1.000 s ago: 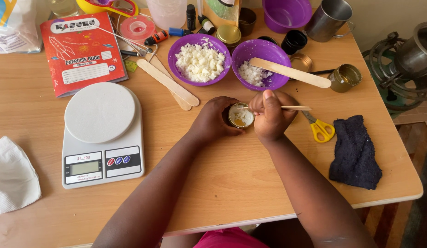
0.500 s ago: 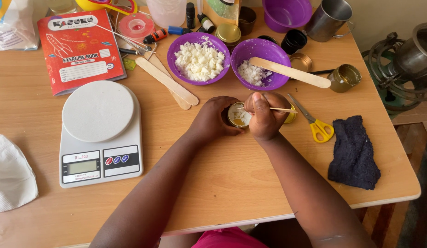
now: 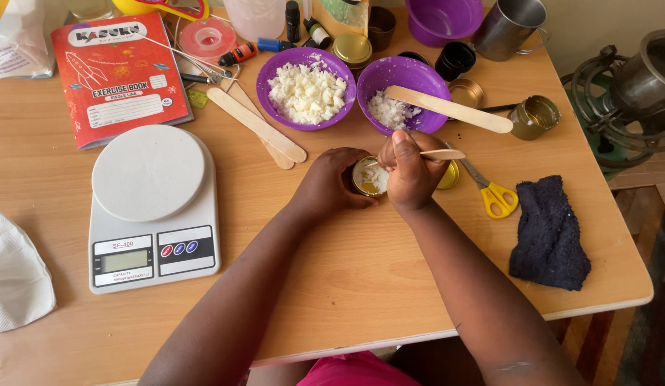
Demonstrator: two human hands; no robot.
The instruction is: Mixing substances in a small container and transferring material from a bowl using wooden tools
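Two hands meet over one small tin (image 3: 368, 177) at mid-counter (image 3: 347, 286): my left hand (image 3: 331, 184) is clenched round its wall, my right hand (image 3: 411, 175) pinches a thin wooden stick (image 3: 440, 154) whose tip dips among the white flakes inside. I judge the tin light, stiff and slick, best held low by its sides; the stick could snap. Behind stand two purple bowls, the nearer bowl (image 3: 407, 78) bearing a spatula (image 3: 450, 109); scissors (image 3: 493, 193) lie right.
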